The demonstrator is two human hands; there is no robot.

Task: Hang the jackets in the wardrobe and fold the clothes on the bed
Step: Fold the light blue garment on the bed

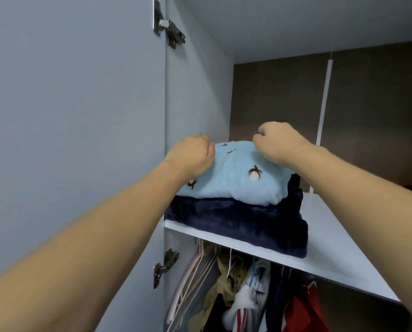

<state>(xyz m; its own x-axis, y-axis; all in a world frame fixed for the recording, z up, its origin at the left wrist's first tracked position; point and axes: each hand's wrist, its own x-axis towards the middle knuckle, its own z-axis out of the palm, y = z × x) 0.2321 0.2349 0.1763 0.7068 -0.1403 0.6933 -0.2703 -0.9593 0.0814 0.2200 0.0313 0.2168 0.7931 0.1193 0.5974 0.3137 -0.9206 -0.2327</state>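
Centre of frame: both arms reach up to the white shelf (339, 238) inside the wardrobe. Left hand (190, 155) and right hand (278, 143) rest on a folded light-blue fleece (236, 180), fingers curled into its far top edge, gripping it. The fleece lies on a folded navy garment (238, 224), which sits on the shelf.

Lower centre: jackets (260, 298) and hangers (193, 274) hang below the shelf.

Judged step: stowing folded clothes, stack being seated. Next move likely calls for squaring the blue piece over the navy one, letting go without dragging the fold loose.
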